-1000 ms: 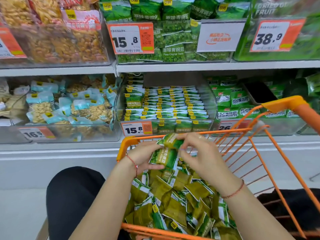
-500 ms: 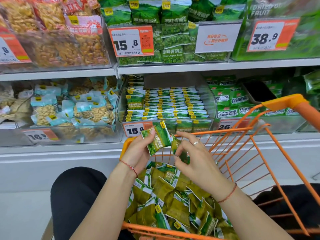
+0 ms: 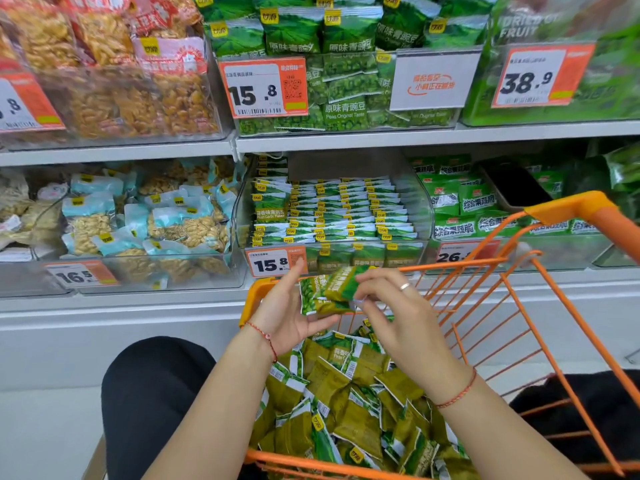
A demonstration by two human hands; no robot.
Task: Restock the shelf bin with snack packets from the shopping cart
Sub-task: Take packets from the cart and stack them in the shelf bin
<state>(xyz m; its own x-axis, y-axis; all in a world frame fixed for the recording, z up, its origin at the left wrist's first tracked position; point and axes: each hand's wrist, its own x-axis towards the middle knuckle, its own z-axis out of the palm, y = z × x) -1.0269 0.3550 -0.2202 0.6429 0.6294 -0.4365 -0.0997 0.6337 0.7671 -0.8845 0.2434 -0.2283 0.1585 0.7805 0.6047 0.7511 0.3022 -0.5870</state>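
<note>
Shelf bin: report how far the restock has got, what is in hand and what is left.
Done: the shelf bin above the 15.8 tag already holds neat rows of green packets, with room at the back. In hand: the left hand and right hand grip a few snack packets above the cart. Left: a deep pile of packets in the cart.

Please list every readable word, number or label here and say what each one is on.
"15.8": price tag on the upper pea bin.
"Peas Original Taste": upper packet.
"38.9": top-right price tag.
"15.8": price tag on the restock bin.
"Peas Garlic Flavor": bin packet.
"16.5": lower-left tag.
"26": tag, partly hidden by the cart.
Small print, barcodes: unreadable.
</note>
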